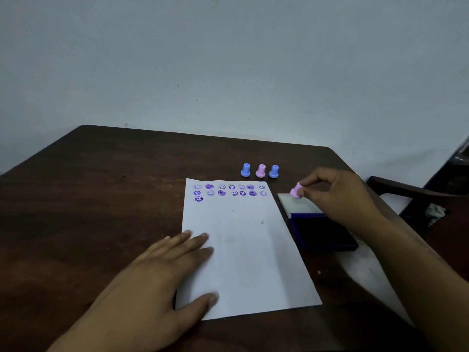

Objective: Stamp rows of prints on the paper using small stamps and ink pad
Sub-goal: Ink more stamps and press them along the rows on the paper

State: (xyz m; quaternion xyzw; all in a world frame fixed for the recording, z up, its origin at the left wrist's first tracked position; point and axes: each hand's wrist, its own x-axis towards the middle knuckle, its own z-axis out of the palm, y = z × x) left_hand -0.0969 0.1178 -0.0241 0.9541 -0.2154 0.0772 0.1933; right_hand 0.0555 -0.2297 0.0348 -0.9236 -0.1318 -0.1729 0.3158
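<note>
Paper [243,250] lies flat on the dark wooden surface [101,199], a white sheet with its far end carrying two full rows of purple smiley prints [229,190] and a single print [198,198] starting a third row at the left. Some prints are crisp faces, others are dark, blotted discs, so the inking looks uneven.

Just right of the sheet sits the ink pad [324,232], open, its blue tray near the person and its pale lid [297,204] folded back beyond it. The right hand [337,194] pinches a small pink stamp [296,191] by its stem between thumb and fingers [308,182], held tilted over the lid rather than over the ink itself. The left hand [162,273] lies spread and released, palm down, its fingertips on the paper's left edge, pinning the sheet.

To do this step well, I would judge the stamp wants a light, level dab on the pad, not a hard push, since the blotted prints suggest too much ink or rocking. It should then go down squarely beside the lone third-row print, in line with the columns above, and lift straight up.

Beyond the sheet's top edge three spare stamps [260,170] stand upright in a row, blue, pink, blue.
</note>
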